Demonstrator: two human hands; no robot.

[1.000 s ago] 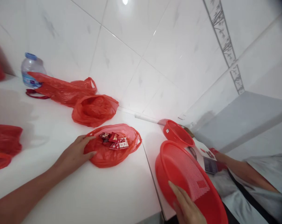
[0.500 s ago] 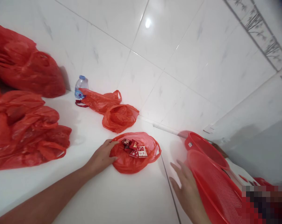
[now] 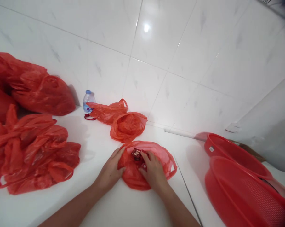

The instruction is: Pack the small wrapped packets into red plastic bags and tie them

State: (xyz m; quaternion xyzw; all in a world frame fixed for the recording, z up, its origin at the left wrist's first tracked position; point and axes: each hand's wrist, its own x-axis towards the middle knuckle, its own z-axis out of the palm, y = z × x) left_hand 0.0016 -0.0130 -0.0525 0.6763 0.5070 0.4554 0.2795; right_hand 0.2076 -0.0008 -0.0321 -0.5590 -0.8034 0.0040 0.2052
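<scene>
A small open red plastic bag (image 3: 166, 157) lies on the white counter (image 3: 123, 208) in front of me. Small red packets (image 3: 136, 153) show inside it. My left hand (image 3: 110, 172) rests on the bag's left edge, fingers curled against the plastic. My right hand (image 3: 153, 171) lies inside the bag on top of the packets, fingers bent over them; whether it grips any packet is hidden.
Two more red bags (image 3: 128, 125) and a small water bottle (image 3: 88, 101) sit by the tiled wall. A heap of large red bags (image 3: 31, 151) fills the left. Two red mesh baskets (image 3: 236, 186) stand at the right.
My right hand left the red basket and moved left into the open bag, covering the packets. The view swung left; my left hand stayed on the bag's edge.
</scene>
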